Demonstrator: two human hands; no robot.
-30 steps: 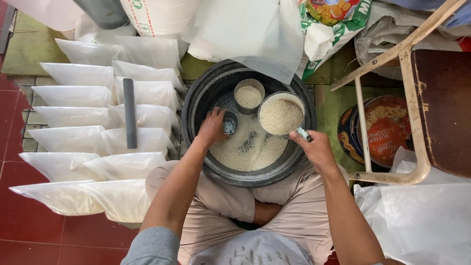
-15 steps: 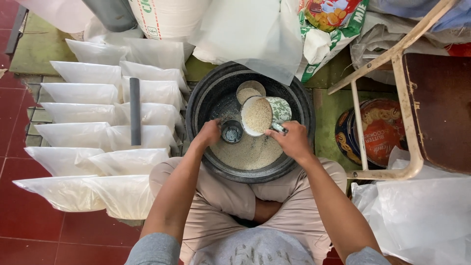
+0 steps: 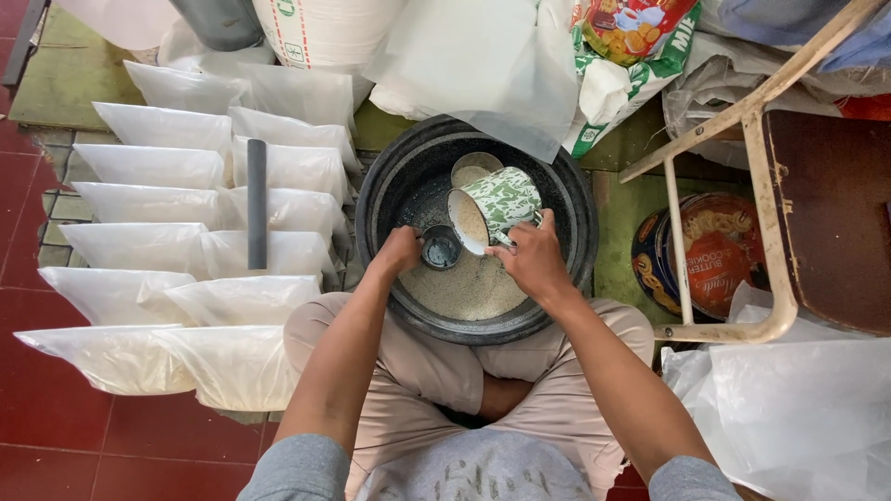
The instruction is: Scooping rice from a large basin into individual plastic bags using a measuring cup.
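The green-and-white patterned enamel mug [image 3: 494, 208] is tipped on its side above the middle of a big dark round basin [image 3: 385, 199], its mouth turned left and downward, with pale rice showing inside it. In the head view, the right hand [image 3: 534, 263] grasps the mug from the near right side: the fingers are wrapped around the handle and the thumb lies along the mug's lower edge, so the mug sits just beyond and to the left of the knuckles. The left hand [image 3: 399, 250] is curled around a small dark cup [image 3: 441, 248] held low in the basin, directly under the mug's lip; its fingers grip the cup's left side and the cup's open mouth faces up. A mound of rice [image 3: 464, 288] covers the near part of the basin floor, just below both hands. A second round container [image 3: 469, 168] with rice in it lies at the far side of the basin, partly behind the mug.

To the left, rows of filled clear plastic bags [image 3: 158, 204] lie on the red tiled floor, with a grey tube [image 3: 256, 204] resting across them. To the right stand a wooden chair frame [image 3: 775, 186] and a round biscuit tin [image 3: 715, 260] under it. The person sits cross-legged at the near edge of the basin.
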